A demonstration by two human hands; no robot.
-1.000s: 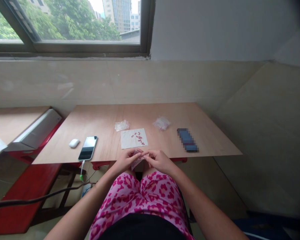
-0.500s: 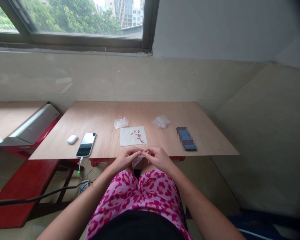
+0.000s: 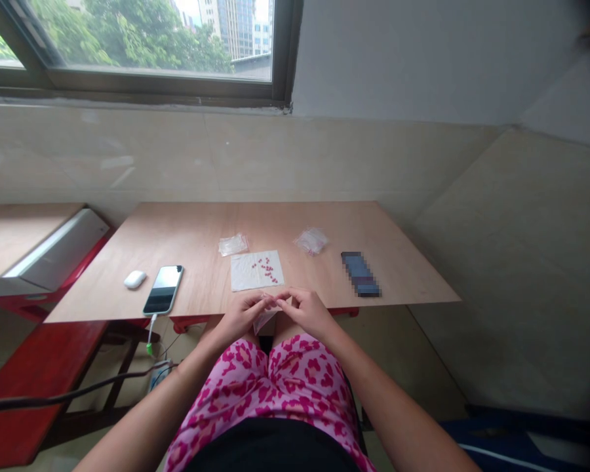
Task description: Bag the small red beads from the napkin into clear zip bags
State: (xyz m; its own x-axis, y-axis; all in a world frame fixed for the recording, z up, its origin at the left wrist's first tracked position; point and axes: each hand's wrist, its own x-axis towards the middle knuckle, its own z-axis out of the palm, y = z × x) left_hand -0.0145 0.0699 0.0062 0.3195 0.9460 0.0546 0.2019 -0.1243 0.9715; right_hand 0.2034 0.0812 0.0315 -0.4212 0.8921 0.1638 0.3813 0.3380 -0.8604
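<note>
Over the table's near edge, my left hand (image 3: 244, 314) and my right hand (image 3: 307, 313) meet with fingers pinched together. Between them they hold a small clear plastic bag (image 3: 264, 320), which hangs down above my lap. The bag's top edge is mostly hidden by the fingertips. Just beyond the hands lies a white sheet (image 3: 242, 275) with several small red pieces (image 3: 268, 267) scattered over its right half. Behind the sheet is a flat stack of clear bags (image 3: 233, 245). A looser pile of small bags (image 3: 311, 241) sits farther right.
On the wooden table (image 3: 187, 223), a charging phone (image 3: 164, 290) lies at left beside a white earbud case (image 3: 134, 280). A dark, pixelated device (image 3: 361, 274) lies at right. A red bench (image 3: 27, 393) and a cable (image 3: 78, 391) are at lower left.
The whole view has shifted slightly, so the table things appear a little farther left. Both hands stay together on the bag, with their fingertips slightly closer together.
</note>
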